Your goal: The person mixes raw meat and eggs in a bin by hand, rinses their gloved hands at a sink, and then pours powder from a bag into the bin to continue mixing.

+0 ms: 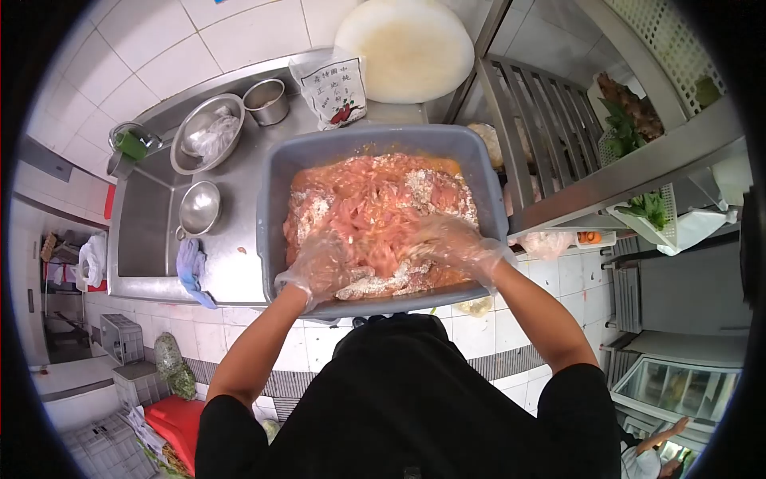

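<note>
A large grey tub (275, 215) holds sliced raw meat (375, 211) in orange-red liquid, with patches of white powder on it. My left hand (321, 267), in a clear plastic glove, is down in the meat at the tub's near left side. On the right, my gloved right hand (459, 247) is in the meat near the tub's near right side. The fingers of both hands are sunk in or smeared with the mix, so what they hold is hidden. Behind the tub stands a white printed bag (331, 92).
Left of the tub are a steel sink (144, 227), a colander (185, 136), a pot (266, 102), a small bowl (200, 208) and a blue cloth (191, 267). A round board (404, 48) leans behind. Metal shelving (638, 172) stands right. Another person (642, 461) is at lower right.
</note>
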A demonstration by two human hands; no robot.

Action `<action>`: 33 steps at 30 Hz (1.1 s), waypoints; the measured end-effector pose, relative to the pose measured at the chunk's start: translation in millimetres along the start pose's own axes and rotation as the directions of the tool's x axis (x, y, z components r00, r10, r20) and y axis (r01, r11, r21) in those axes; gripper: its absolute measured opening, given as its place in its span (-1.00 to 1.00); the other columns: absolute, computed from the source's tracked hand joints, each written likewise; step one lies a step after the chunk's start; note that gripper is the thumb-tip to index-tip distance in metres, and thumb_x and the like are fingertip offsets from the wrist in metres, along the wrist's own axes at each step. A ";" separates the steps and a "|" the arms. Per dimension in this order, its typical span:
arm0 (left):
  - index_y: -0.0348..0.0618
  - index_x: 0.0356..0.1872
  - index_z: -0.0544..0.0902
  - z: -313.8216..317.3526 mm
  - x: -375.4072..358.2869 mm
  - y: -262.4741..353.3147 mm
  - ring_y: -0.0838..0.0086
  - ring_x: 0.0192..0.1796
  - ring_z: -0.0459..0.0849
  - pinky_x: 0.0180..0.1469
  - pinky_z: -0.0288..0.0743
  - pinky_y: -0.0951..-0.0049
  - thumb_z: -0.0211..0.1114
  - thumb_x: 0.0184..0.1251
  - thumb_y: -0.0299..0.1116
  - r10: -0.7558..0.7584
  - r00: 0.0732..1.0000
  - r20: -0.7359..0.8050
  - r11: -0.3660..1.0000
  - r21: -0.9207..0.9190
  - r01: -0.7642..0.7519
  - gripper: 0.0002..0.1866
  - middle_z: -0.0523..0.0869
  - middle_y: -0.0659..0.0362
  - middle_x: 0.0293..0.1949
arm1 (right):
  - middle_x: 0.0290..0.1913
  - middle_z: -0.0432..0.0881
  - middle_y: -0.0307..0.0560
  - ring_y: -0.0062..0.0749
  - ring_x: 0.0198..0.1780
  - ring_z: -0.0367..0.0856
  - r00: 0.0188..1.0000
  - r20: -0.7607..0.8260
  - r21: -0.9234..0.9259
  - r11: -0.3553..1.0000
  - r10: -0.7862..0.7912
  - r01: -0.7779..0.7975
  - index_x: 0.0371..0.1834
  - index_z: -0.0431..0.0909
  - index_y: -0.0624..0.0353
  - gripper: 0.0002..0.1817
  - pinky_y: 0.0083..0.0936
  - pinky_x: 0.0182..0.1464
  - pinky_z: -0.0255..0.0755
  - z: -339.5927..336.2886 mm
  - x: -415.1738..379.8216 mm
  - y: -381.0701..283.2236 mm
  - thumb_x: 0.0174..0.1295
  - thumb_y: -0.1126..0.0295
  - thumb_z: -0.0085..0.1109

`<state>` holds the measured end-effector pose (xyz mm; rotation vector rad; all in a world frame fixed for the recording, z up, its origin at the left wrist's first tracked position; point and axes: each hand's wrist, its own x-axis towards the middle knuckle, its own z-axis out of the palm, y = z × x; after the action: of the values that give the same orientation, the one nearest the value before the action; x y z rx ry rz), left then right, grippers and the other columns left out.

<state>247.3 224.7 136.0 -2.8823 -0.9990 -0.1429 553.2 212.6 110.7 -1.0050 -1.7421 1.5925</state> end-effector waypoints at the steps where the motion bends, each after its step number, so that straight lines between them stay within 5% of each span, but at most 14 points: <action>1: -0.19 0.06 0.63 -15.9 0.0 0.0 0.08 0.09 0.63 0.15 0.47 0.11 0.12 0.40 0.13 -0.190 0.963 0.192 0.942 -0.242 0.234 -0.45 0.70 -0.07 0.00 | 0.07 0.69 -0.10 -0.19 0.15 0.59 0.986 -0.069 -0.373 0.913 0.152 -0.167 0.10 0.65 -0.03 -0.55 -0.30 0.28 0.39 -10.6 -6.7 -19.7 0.22 0.01 0.29; 2: -0.24 0.01 0.65 -25.9 1.1 0.5 0.06 0.08 0.64 0.14 0.48 0.12 0.13 0.41 0.10 -0.305 0.857 0.416 0.776 -0.412 0.477 -0.45 0.70 -0.10 0.02 | 0.08 0.68 -0.06 -0.18 0.15 0.59 0.946 -0.188 -0.673 0.667 0.265 -0.321 0.18 0.62 -0.09 -0.53 -0.31 0.30 0.39 -16.9 -10.3 -33.9 0.24 0.01 0.28; 3: -0.24 0.01 0.65 -19.5 0.0 -0.6 0.06 0.08 0.64 0.14 0.48 0.12 0.13 0.41 0.10 -0.304 0.858 0.414 0.776 -0.415 0.475 -0.45 0.70 -0.10 0.02 | 0.08 0.68 -0.06 -0.18 0.15 0.59 0.945 -0.190 -0.674 0.665 0.267 -0.323 0.18 0.62 -0.09 -0.53 -0.31 0.30 0.39 -21.4 -11.5 -31.8 0.24 0.01 0.28; 5: -0.35 -0.12 0.68 7.7 -5.8 -6.2 0.01 0.07 0.64 0.15 0.45 0.12 0.17 0.37 0.12 -0.533 0.709 0.461 0.454 -0.552 0.700 -0.42 0.68 -0.15 0.03 | 0.16 0.63 0.07 -0.21 0.24 0.55 0.766 -0.457 -0.288 0.740 0.451 -0.607 0.32 0.50 0.01 -0.45 -0.33 0.37 0.33 -27.6 -12.3 -19.5 0.28 0.11 0.26; 8: -0.40 -0.20 0.68 49.3 3.5 -22.4 -0.01 0.04 0.66 0.12 0.45 0.14 0.21 0.35 0.13 -0.544 0.541 0.641 0.153 -0.558 0.815 -0.40 0.69 -0.22 -0.04 | 0.26 0.54 0.18 -0.24 0.36 0.45 0.591 -0.631 0.210 0.844 0.502 -0.493 0.37 0.38 0.28 -0.47 -0.32 0.42 0.29 -21.6 4.1 30.2 0.38 0.27 0.09; 9: -0.40 -0.20 0.68 79.9 5.9 -34.8 -0.01 0.04 0.66 0.12 0.45 0.14 0.21 0.35 0.13 -0.545 0.538 0.643 0.152 -0.556 0.818 -0.40 0.69 -0.22 -0.04 | 0.26 0.54 0.18 -0.24 0.36 0.45 0.593 -0.628 0.211 0.844 0.504 -0.494 0.37 0.38 0.28 -0.47 -0.32 0.42 0.29 -24.8 7.9 41.8 0.38 0.27 0.09; 11: -0.39 -0.20 0.68 136.7 12.8 -59.6 0.03 0.01 0.67 0.10 0.47 0.16 0.27 0.31 0.14 -0.426 0.686 0.590 0.509 -0.470 0.721 -0.39 0.69 -0.23 -0.08 | 0.28 0.53 0.14 -0.28 0.38 0.43 0.725 -0.471 0.320 0.863 0.504 -0.392 0.35 0.40 0.28 -0.47 -0.37 0.41 0.29 -36.6 18.5 63.1 0.37 0.26 0.13; 15: -0.33 0.11 0.58 97.4 61.5 -54.7 0.20 -0.21 0.67 -0.06 0.51 0.30 0.27 0.33 0.03 -0.346 0.780 0.522 0.638 -0.478 0.603 -0.41 0.65 -0.16 -0.29 | 0.31 0.51 0.04 -0.38 0.41 0.37 0.921 -0.136 0.576 0.786 0.366 -0.227 0.32 0.45 0.27 -0.47 -0.45 0.40 0.27 -62.7 45.3 100.1 0.34 0.25 0.20; 18: -0.26 0.18 0.56 63.0 91.7 -43.9 0.22 -0.03 0.65 0.05 0.48 0.22 0.25 0.32 0.11 -0.286 0.597 0.749 0.351 -0.498 0.793 -0.36 0.66 -0.13 -0.14 | 0.33 0.50 0.00 -0.42 0.42 0.34 0.973 0.014 0.703 0.690 0.231 -0.173 0.31 0.47 0.27 -0.47 -0.49 0.39 0.27 -74.3 62.6 110.4 0.33 0.24 0.23; 20: -0.21 0.31 0.46 45.9 98.1 -24.8 0.21 0.25 0.51 0.21 0.38 0.08 0.24 0.32 0.16 -0.370 0.527 0.765 -0.218 -0.622 0.752 -0.27 0.57 -0.08 0.20 | 0.31 0.52 -0.05 -0.43 0.40 0.38 0.930 0.044 0.593 0.740 0.364 -0.318 0.31 0.47 0.28 -0.51 -0.49 0.40 0.27 -68.6 79.2 111.9 0.36 0.29 0.18; 21: -0.21 0.31 0.46 47.1 102.0 -23.0 0.21 0.25 0.51 0.21 0.38 0.08 0.24 0.32 0.16 -0.373 0.522 0.768 -0.218 -0.619 0.755 -0.27 0.57 -0.08 0.20 | 0.33 0.49 0.08 -0.29 0.41 0.39 0.934 -0.005 0.573 0.766 0.358 -0.291 0.32 0.37 0.44 -0.53 -0.41 0.48 0.20 -61.3 73.3 94.8 0.46 0.37 -0.19; 24: -0.21 0.41 0.35 60.0 106.4 -26.3 0.16 0.41 0.31 0.35 0.23 -0.01 0.25 0.29 0.21 -0.391 0.441 0.808 -0.404 -0.581 0.707 -0.16 0.34 0.01 0.43 | 0.27 0.56 -0.04 -0.43 0.34 0.45 0.943 0.024 0.542 0.789 0.331 -0.290 0.27 0.48 0.35 -0.54 -0.52 0.37 0.30 -58.6 82.6 68.2 0.40 0.30 0.08; 25: -0.19 0.37 0.39 72.3 103.5 -24.6 0.20 0.38 0.34 0.36 0.22 0.04 0.26 0.28 0.20 -0.434 0.478 0.764 -0.424 -0.641 0.639 -0.20 0.40 0.04 0.37 | 0.39 0.44 -0.07 -0.38 0.44 0.34 0.946 0.051 0.475 0.826 0.319 -0.304 0.37 0.39 0.30 -0.49 -0.45 0.45 0.18 -57.0 89.0 89.4 0.45 0.31 -0.28; 33: -0.11 0.19 0.57 32.4 88.7 -17.0 0.38 0.21 0.51 0.24 0.38 0.29 0.33 0.28 -0.06 -0.528 0.513 0.677 -0.538 -0.734 0.414 -0.47 0.59 0.13 0.18 | 0.10 0.66 0.02 -0.34 0.17 0.59 0.992 -0.019 0.506 0.857 0.127 -0.100 0.07 0.60 0.38 -0.68 -0.51 0.28 0.40 -49.3 96.5 39.2 0.39 0.40 0.02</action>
<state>308.0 296.0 115.1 -2.0051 -3.6553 -1.9913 545.7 320.5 71.0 -0.8823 -1.1438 1.9400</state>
